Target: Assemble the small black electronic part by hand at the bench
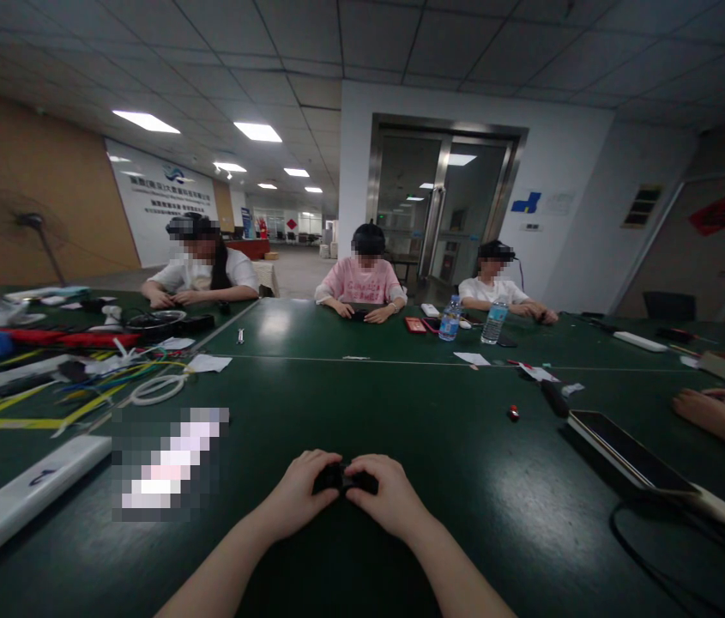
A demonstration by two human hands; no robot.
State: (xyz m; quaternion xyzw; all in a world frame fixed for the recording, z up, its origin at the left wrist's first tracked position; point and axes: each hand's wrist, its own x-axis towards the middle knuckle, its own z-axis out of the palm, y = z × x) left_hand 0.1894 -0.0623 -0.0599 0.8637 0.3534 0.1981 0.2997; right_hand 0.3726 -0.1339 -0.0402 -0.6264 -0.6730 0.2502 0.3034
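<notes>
My left hand and my right hand meet just above the green table, close to its near side. Between them is a small black object. The fingers of both hands curl round its two ends, with the thumbs on the near side. Much of the object is covered by the fingers, and its exact kind cannot be made out. Left of my hands lies a blurred-out bright item. To the right, a small red and silver thing rests on the tabletop.
A long white device, coiled white cable and tangled wires fill the left. A phone and black cable lie right, near another person's hand. Bottles stand farther back. Three people in headsets sit opposite.
</notes>
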